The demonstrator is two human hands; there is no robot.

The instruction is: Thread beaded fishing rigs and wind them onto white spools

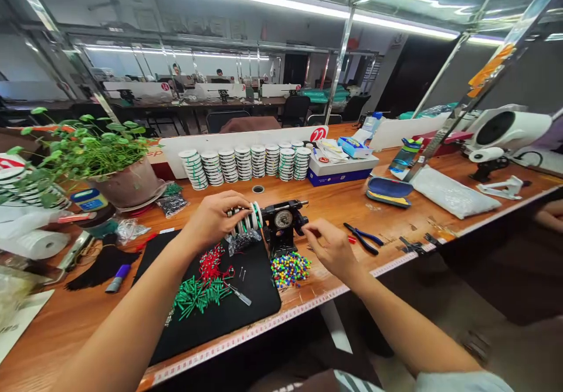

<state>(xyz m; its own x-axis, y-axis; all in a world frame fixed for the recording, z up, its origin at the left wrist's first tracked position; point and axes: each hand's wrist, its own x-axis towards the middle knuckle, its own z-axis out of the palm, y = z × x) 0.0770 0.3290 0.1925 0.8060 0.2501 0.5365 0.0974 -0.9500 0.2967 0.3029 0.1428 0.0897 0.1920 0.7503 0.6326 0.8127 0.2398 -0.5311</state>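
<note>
My left hand is curled around a row of white spools with green thread mounted on the left side of a small black winding machine. My right hand is at the machine's right side, fingers pinched on its handle, which is mostly hidden. On the black mat below lie green pieces, red pieces, a clear bag and two pins. A heap of multicoloured beads lies in front of the machine.
Stacks of white spools line the back of the wooden table. A potted plant stands at left, blue-handled pliers at right, a blue box behind. Another person's hand shows at far right.
</note>
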